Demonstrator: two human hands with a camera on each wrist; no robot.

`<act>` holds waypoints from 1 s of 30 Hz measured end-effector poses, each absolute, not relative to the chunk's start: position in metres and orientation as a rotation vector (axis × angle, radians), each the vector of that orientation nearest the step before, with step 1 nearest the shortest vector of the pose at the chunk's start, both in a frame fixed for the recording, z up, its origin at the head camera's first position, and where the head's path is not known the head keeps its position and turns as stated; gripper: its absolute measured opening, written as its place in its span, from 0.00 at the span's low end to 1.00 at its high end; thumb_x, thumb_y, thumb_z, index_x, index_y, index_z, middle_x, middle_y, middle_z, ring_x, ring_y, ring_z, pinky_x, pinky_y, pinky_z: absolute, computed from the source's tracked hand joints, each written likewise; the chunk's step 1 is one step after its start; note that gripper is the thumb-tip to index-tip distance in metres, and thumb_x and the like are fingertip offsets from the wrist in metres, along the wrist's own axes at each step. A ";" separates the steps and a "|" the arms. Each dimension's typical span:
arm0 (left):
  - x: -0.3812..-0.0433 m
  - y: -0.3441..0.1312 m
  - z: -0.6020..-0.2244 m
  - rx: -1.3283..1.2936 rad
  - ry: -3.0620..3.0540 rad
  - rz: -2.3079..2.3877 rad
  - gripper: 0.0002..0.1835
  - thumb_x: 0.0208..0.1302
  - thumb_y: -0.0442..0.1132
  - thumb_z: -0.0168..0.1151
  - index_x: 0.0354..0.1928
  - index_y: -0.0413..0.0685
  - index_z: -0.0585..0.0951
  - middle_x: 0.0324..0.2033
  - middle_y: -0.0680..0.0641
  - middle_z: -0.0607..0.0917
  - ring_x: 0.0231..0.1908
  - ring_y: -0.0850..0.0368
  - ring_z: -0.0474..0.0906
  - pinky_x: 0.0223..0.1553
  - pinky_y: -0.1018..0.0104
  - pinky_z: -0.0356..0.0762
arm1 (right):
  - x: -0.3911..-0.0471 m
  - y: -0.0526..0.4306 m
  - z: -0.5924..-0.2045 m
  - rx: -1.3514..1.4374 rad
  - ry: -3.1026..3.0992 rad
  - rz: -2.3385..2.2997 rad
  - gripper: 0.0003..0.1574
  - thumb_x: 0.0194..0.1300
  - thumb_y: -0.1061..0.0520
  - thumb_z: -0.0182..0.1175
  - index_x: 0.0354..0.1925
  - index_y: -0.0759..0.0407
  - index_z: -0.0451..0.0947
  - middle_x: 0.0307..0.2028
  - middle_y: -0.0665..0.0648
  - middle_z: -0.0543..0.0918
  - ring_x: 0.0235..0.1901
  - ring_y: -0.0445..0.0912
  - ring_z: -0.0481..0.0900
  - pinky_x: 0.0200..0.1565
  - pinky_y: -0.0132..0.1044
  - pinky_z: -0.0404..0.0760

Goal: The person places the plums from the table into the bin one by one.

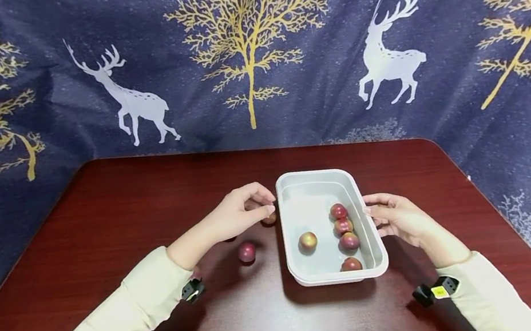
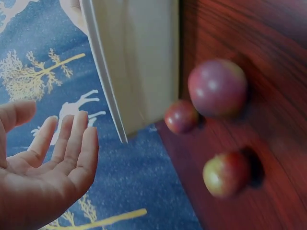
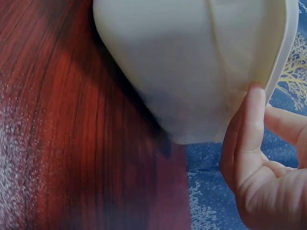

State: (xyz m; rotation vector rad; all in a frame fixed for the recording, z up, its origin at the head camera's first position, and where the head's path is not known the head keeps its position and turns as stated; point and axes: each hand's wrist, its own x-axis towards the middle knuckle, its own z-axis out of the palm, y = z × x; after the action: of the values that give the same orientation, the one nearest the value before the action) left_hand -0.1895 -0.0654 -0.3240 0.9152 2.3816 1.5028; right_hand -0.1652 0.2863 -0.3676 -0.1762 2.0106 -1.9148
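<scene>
A white plastic box sits on the table with several plums in it. One yellowish plum lies apart inside, while red plums such as this one line its right side. My right hand grips the box's right rim, thumb on top and fingers against the outer wall. Beside the left rim is my left hand, its fingers loosely bent with nothing between them in the left wrist view. Below its fingertips a plum rests on the table, partly hidden.
Another plum stands on the dark red wooden table, left of the box. Other plums are mostly hidden behind the left forearm. A blue cloth with deer and trees hangs behind the table.
</scene>
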 end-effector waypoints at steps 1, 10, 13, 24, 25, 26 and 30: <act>-0.189 -0.068 -0.324 0.908 2.404 1.486 0.09 0.62 0.32 0.59 0.44 0.36 0.76 0.38 0.40 0.82 0.36 0.55 0.82 0.42 0.64 0.79 | -0.165 0.286 -0.367 -0.168 2.019 -1.909 0.20 0.71 0.63 0.50 0.58 0.69 0.65 0.35 0.48 0.84 0.31 0.40 0.82 0.34 0.36 0.85; -0.181 -0.101 -0.328 0.835 2.546 1.351 0.08 0.63 0.34 0.60 0.43 0.41 0.76 0.38 0.44 0.82 0.38 0.55 0.81 0.46 0.58 0.80 | -0.164 0.284 -0.365 -0.140 2.048 -1.878 0.23 0.71 0.61 0.51 0.59 0.72 0.62 0.34 0.47 0.83 0.31 0.39 0.81 0.34 0.35 0.84; -0.178 -0.111 -0.330 0.800 2.557 1.351 0.08 0.62 0.34 0.61 0.42 0.41 0.76 0.38 0.44 0.82 0.36 0.56 0.81 0.44 0.60 0.80 | -0.164 0.283 -0.364 -0.127 2.052 -1.873 0.22 0.70 0.62 0.51 0.59 0.71 0.63 0.33 0.47 0.83 0.30 0.39 0.81 0.34 0.35 0.85; -0.169 -0.138 -0.338 0.774 2.636 1.238 0.09 0.60 0.33 0.61 0.41 0.38 0.76 0.39 0.39 0.82 0.38 0.55 0.81 0.44 0.62 0.79 | -0.161 0.287 -0.363 -0.112 2.068 -1.858 0.19 0.71 0.62 0.51 0.57 0.69 0.66 0.34 0.47 0.84 0.31 0.40 0.83 0.34 0.36 0.85; -0.168 -0.141 -0.339 0.772 2.646 1.228 0.08 0.59 0.33 0.61 0.40 0.38 0.76 0.39 0.40 0.82 0.38 0.55 0.82 0.43 0.63 0.79 | -0.161 0.286 -0.363 -0.115 2.078 -1.846 0.21 0.71 0.62 0.50 0.58 0.71 0.64 0.34 0.47 0.84 0.31 0.40 0.83 0.34 0.36 0.85; -0.167 -0.143 -0.341 0.766 2.652 1.220 0.08 0.59 0.33 0.61 0.40 0.38 0.76 0.38 0.40 0.82 0.37 0.56 0.82 0.43 0.63 0.79 | -0.161 0.285 -0.362 -0.118 2.086 -1.835 0.22 0.71 0.62 0.50 0.59 0.73 0.63 0.34 0.46 0.84 0.31 0.40 0.83 0.34 0.36 0.85; -0.165 -0.149 -0.346 0.737 2.663 1.213 0.09 0.58 0.33 0.63 0.39 0.38 0.76 0.37 0.40 0.83 0.36 0.56 0.82 0.43 0.63 0.79 | -0.162 0.283 -0.361 -0.131 2.112 -1.803 0.26 0.71 0.61 0.51 0.60 0.76 0.60 0.33 0.46 0.83 0.31 0.40 0.83 0.35 0.37 0.85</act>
State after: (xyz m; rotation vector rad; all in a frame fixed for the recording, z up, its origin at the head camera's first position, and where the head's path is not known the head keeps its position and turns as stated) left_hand -0.1649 -0.1487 -0.3460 0.7372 2.6627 1.2129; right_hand -0.1618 0.2831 -0.3611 -0.1308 2.1123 -1.8031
